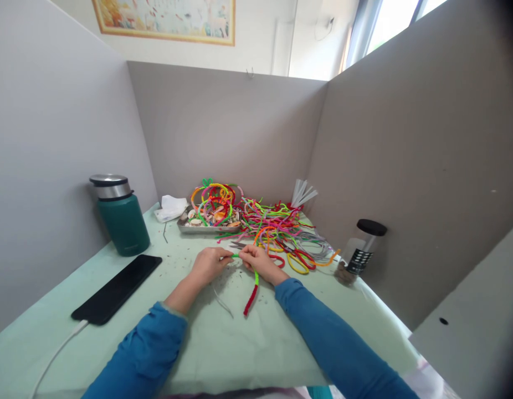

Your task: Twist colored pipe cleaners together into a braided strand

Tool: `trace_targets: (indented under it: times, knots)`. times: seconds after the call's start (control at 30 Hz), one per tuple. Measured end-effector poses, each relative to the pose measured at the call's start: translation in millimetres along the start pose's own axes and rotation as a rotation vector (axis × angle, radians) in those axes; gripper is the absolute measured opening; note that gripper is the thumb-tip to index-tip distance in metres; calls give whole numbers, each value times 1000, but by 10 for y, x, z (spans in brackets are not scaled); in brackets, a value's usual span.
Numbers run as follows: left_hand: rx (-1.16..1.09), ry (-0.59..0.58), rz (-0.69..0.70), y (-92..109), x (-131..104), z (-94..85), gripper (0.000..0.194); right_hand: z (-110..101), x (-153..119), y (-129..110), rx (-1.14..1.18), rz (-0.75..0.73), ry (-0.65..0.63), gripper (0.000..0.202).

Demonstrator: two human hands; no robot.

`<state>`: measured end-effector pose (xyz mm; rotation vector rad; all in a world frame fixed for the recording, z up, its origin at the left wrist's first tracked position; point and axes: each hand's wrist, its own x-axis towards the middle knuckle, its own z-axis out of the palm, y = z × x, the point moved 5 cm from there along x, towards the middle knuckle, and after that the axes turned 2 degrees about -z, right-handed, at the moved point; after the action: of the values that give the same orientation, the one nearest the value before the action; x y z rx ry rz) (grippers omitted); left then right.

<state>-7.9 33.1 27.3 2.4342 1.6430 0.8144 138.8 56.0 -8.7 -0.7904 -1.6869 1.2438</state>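
Note:
Between my two hands runs a pipe cleaner point(255, 279), bright green near the fingers, with a dark red end hanging down over the table. My left hand point(210, 264) pinches its green part from the left. Close beside it, my right hand point(261, 262) grips the same strand, its fingers closed. A thin pale wire point(221, 302) trails down below my left hand; where it begins is hidden. Scissors with red and yellow handles point(298, 262) lie just past my right hand, their blades partly covered by it.
A metal tray point(210, 229) holds shells and coloured loops, beside a heap of pipe cleaners point(277, 219). A green bottle point(122, 221) and a black phone point(117, 289) with a cable stand at left. A clear jar point(359, 255) sits right. Partitions point(227, 122) enclose the table.

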Motion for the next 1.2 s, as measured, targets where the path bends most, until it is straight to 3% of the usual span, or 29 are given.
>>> trace_targets:
  times: [0.27,0.5,0.77,1.2]
  knots:
    - [-90,-20,-18,10,2,-16,27,9,-18,-34,-8,4,-6,25]
    - [-294,-144,-222,-58,-1,85,37,14,-12,-11,-7,11,-5,25]
    - [-156,24,-79,-2,5,-23,23,10,-4,-12,-4,9,2,24]
    - [-68,82,58,92,-34,-81,14,11,0,-6,20,7,8,24]
